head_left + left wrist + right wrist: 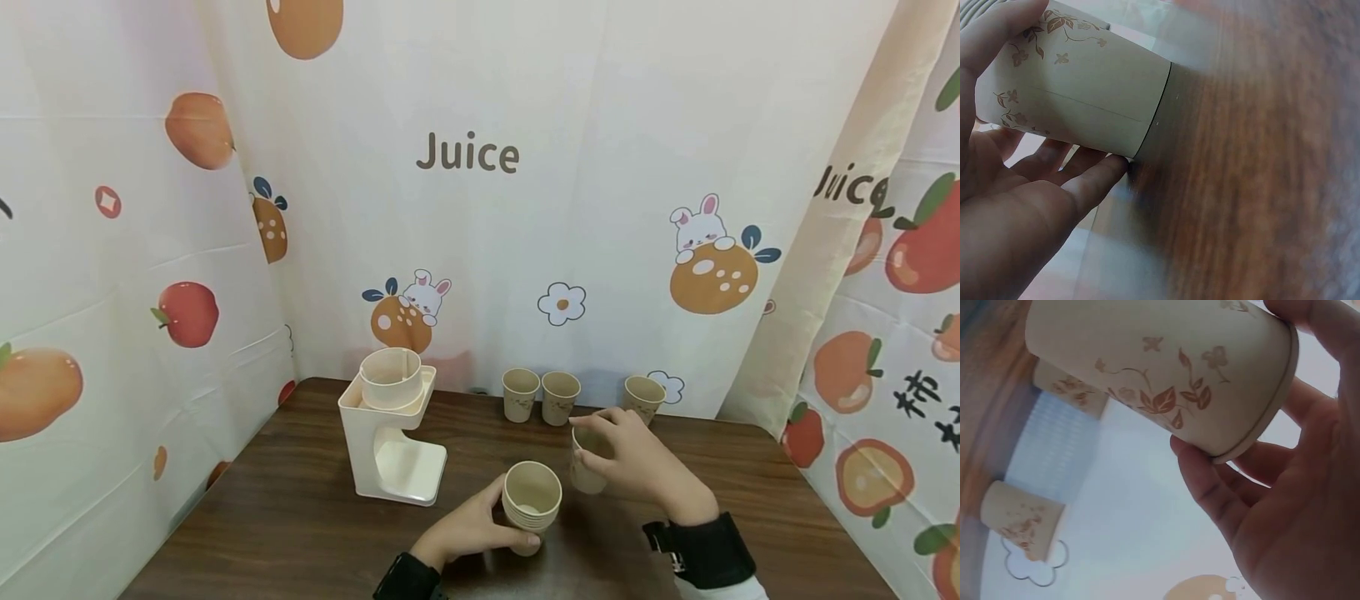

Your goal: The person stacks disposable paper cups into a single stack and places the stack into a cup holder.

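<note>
Cup of tan paper point(587, 482), round and flowery, is being pinched near its rim by the right hand point(637, 458), just beside a stack of matching cups point(531, 520). The left hand point(476, 522) is gripping that stack. I cannot tell if the cup is touching the brown wooden surface point(285, 500). Three more cups point(559, 403) are standing behind. The person seems to be setting out cups; the next move is probably calling for a flat, gentle let-go.

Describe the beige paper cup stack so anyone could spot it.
On the dark brown wooden table, find the white plastic machine. To its right, a person's left hand grips the beige paper cup stack. Its several nested rims set it apart from nearby cups showing one rim.
</note>
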`<state>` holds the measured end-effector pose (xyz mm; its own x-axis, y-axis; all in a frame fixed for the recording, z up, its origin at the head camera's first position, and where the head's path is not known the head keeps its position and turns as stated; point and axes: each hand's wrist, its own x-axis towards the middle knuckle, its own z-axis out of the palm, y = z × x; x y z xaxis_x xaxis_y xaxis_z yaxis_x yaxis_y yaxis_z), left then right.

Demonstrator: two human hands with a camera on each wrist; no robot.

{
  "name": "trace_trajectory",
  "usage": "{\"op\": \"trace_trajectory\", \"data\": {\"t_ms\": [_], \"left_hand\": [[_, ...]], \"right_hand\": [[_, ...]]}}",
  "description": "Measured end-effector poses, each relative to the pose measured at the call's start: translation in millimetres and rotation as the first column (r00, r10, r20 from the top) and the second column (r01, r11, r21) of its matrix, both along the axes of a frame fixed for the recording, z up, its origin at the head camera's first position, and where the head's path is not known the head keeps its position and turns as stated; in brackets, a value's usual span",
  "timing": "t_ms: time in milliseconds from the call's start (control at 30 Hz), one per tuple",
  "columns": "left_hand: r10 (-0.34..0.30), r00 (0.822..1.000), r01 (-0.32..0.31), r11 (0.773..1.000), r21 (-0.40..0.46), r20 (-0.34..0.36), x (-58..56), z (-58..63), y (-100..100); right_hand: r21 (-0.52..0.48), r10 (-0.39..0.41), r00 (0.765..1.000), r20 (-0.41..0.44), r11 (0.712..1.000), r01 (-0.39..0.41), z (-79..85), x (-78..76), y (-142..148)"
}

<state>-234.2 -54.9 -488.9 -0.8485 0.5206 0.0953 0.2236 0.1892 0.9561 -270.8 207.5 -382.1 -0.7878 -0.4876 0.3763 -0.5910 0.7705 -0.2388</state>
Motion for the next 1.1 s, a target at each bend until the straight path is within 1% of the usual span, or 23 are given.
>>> {"op": "trace_trajectory", "data": {"t_ms": [200,333,533,767,967,1100], "left_hand": [[-0.005,1.0,0.004,1.0,0.011,0.017,0.6,2.4,-0.6],[-0.02,1.0,0.02,1.0,0.022,0.019,0.6,2.9,-0.8],[-0.041,0.999,0.04,0.998,0.04,0.027,0.6,3.0,-1.0],[-0.04,0.999,0.039,0.999,0.037,0.034,0.2,3.1,-0.9],[-0.052,0.998,0.051,0.998,0.038,0.02,-0.2,3.1,-1.2],[-0.061,0.998,0.06,0.997,0.044,0.029,-0.4,3.4,-1.5]], "right_hand": [[-0.023,0.065,0.992,-0.106,0.997,-0.068,17.9,8.4,-1.9],[-0.03,0.096,0.986,-0.133,0.994,-0.101,28.7,13.4,-3.5],[-0.025,0.097,0.987,-0.131,0.995,-0.101,39.5,19.7,-4.9],[-0.029,0.099,0.988,-0.12,0.994,-0.103,46.2,29.5,-8.7],[-0.046,0.144,0.982,-0.125,0.987,-0.151,51.2,38.3,-15.7],[-0.047,0.177,0.976,-0.127,0.982,-0.184,53.0,42.8,-20.5]]}}
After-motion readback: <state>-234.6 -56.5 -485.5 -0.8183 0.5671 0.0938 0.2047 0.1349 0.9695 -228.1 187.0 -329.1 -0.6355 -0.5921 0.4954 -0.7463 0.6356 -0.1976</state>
